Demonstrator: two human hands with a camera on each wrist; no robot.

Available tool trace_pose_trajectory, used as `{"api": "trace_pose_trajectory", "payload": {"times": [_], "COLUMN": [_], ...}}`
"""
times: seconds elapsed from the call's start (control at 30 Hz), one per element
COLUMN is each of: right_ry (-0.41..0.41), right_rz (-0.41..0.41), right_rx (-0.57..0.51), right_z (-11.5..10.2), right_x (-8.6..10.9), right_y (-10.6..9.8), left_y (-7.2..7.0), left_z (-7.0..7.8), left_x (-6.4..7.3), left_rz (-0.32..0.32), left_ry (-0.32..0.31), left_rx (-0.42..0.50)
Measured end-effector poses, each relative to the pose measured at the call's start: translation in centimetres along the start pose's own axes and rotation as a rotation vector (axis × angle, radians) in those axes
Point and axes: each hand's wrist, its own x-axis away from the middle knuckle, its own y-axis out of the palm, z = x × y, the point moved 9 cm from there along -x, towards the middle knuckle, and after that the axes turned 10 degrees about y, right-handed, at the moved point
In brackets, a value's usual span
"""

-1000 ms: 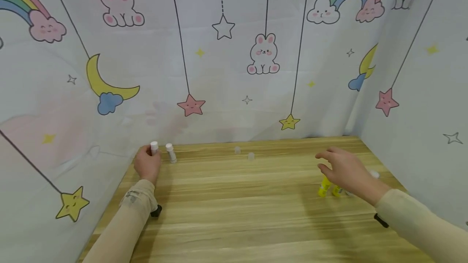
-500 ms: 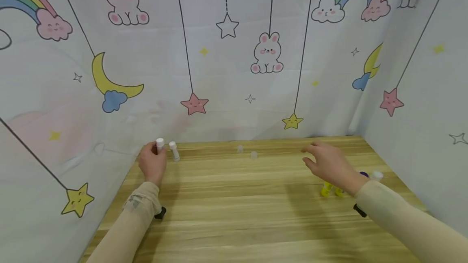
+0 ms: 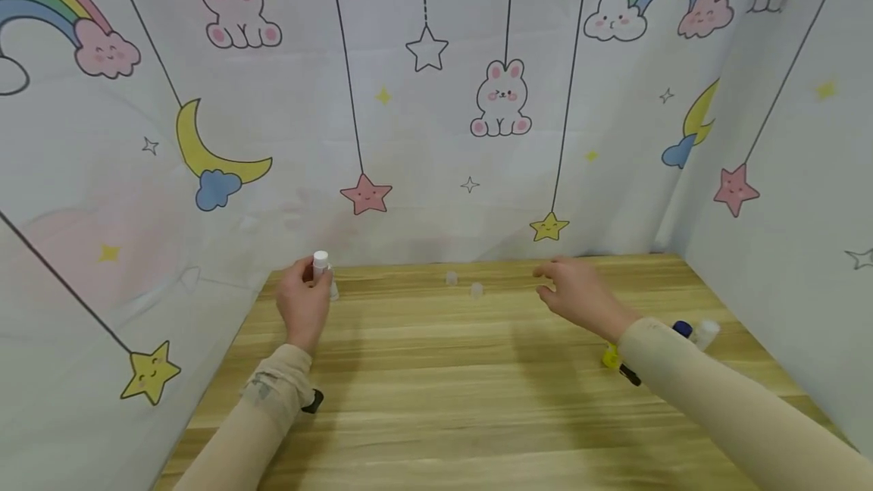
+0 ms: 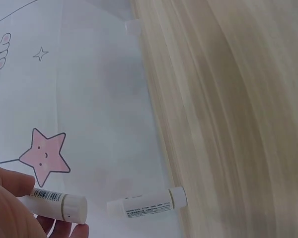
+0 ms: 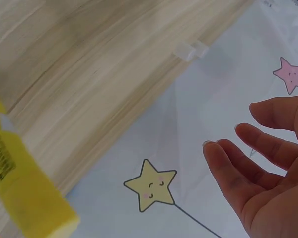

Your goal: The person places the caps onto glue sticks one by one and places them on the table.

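Observation:
My left hand (image 3: 303, 309) holds a white glue stick (image 3: 320, 267) upright between thumb and fingers, at the back left of the table. In the left wrist view a second white glue stick (image 4: 149, 203) stands just beside the held one, apart from it; the head view mostly hides it behind the hand. My right hand (image 3: 586, 298) is in the air above the table's right half, fingers loosely bent and holding nothing. Two small translucent caps (image 3: 452, 277) (image 5: 185, 51) lie near the back edge, between the hands.
Under the right forearm stands a yellow tube (image 3: 610, 357), partly hidden; it looms large in the right wrist view. A dark blue cap (image 3: 682, 329) and a white-topped tube (image 3: 707, 333) are behind the sleeve. A printed cloth (image 3: 423, 135) borders the back and sides.
The right hand has moved left, away from the yellow tubes towards the table's middle. My left hand has moved slightly right with the white glue stick, now overlapping the standing one.

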Motion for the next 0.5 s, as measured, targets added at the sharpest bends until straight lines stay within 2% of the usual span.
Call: {"api": "trace_pose_trajectory", "payload": {"times": [0.2,0.5], "right_ry": [-0.002,0.014], "right_rz": [-0.029,-0.101], "right_rx": [-0.012,-0.027], "right_z": [-0.9,-1.7], "right_x": [-1.5,-3.5], "right_y": [1.8,5.2], "left_y": [0.1,0.9], "left_z": [2.0,3.5], "left_x": [0.5,1.1], "left_rz": [-0.003,-0.051], "left_ry": [0.079,0.14], "left_rx": [0.017,0.036]}}
